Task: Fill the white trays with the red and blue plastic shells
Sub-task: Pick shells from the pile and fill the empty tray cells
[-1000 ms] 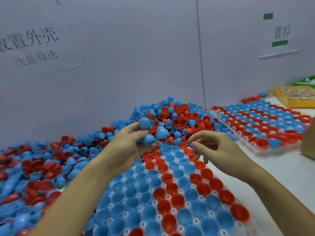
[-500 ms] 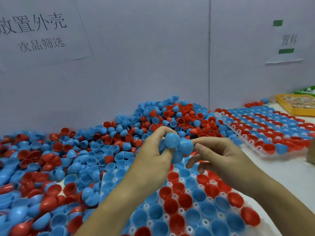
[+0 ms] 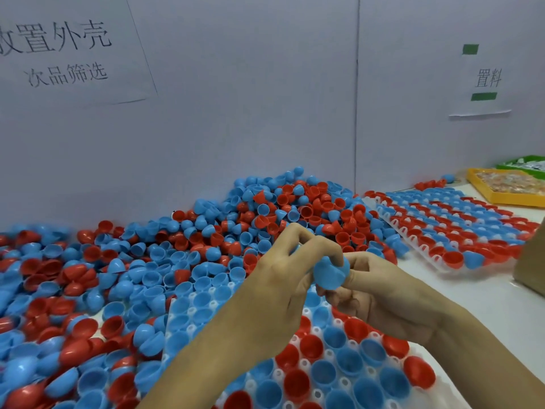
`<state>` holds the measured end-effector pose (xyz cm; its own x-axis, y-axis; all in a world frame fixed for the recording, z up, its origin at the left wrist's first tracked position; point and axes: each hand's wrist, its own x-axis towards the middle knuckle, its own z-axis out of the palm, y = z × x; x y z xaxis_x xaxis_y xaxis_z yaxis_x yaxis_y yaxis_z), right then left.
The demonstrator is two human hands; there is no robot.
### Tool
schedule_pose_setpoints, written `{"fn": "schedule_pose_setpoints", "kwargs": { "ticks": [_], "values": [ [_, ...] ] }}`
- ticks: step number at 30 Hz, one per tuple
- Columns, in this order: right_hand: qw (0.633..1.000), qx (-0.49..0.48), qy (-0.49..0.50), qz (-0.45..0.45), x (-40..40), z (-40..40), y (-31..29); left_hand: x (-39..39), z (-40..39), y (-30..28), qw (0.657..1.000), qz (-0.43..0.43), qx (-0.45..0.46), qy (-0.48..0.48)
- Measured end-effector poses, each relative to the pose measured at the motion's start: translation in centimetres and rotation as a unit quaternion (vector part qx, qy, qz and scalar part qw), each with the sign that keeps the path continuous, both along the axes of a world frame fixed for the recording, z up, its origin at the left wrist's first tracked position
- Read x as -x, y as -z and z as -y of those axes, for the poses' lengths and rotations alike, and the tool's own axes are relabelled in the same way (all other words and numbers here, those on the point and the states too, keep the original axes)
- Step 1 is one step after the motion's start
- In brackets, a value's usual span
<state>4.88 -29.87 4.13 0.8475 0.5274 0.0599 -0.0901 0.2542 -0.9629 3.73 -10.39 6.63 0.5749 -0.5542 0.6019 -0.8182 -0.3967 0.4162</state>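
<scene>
Head view of a shell-sorting bench. At centre frame the two hands meet above the near white tray point(image 3: 188, 317). The left hand point(image 3: 283, 278) enters from the lower left, its fingers curled, with thumb and fingertips closed on a blue shell point(image 3: 330, 271). A sliver of a second blue shell shows between its upper fingers. The right hand point(image 3: 380, 290) enters from the lower right; its thumb and forefinger pinch the same blue shell from the right, and its remaining fingers are curled under the shell. The shell is thus held in the air between both hands, clear of the tray sockets.

The near tray fills the lower centre of the frame. Its sockets hold blue and red shells, open side up, in diagonal bands; small white pegs show between them. A loose pile of red and blue shells point(image 3: 265, 219) spreads from the left edge to the centre, banked against the grey partition wall point(image 3: 250, 98). A second white tray point(image 3: 436, 255), also loaded with red and blue shells, lies at centre right.

A yellow bin point(image 3: 501, 199) and a green bin point(image 3: 513, 163) stand at the far right edge. Paper signs hang at the upper left point(image 3: 67, 54) and the upper right point(image 3: 483, 81).
</scene>
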Motion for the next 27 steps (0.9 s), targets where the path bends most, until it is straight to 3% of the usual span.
{"fn": "schedule_pose_setpoints", "kwargs": {
  "ticks": [9, 11, 15, 17, 20, 23, 27],
  "values": [
    [0.999, 0.000, -0.037, 0.019, 0.2, -0.4, 0.3, 1.4, -1.0, -0.1, 0.999, -0.009, 0.007, 0.045],
    [0.999, 0.005, -0.032, 0.012, 0.3, -0.7, 0.1, 0.4, -0.7, -0.4, 1.000, -0.009, -0.002, 0.013],
    [1.000, 0.023, -0.007, 0.013, 0.8, -1.2, -0.9, -2.2, -0.7, 0.2, 0.986, -0.145, -0.085, -0.013],
    [0.999, 0.032, 0.031, 0.014, 1.4, -0.7, -1.7, -1.0, -1.0, -0.1, 0.998, -0.053, -0.019, -0.027],
    [0.988, 0.115, 0.098, 0.036, 3.1, 1.0, -2.7, 0.4, -3.0, -0.1, 0.997, -0.050, 0.062, 0.000],
    [0.935, 0.312, 0.125, 0.113, 5.5, 3.3, -3.2, 0.4, -3.3, -1.0, 0.998, -0.045, 0.016, -0.033],
    [0.809, 0.550, 0.080, 0.193, 9.1, 5.5, -3.5, 1.0, -3.8, -1.1, 0.989, -0.128, -0.042, -0.066]
  ]
}}
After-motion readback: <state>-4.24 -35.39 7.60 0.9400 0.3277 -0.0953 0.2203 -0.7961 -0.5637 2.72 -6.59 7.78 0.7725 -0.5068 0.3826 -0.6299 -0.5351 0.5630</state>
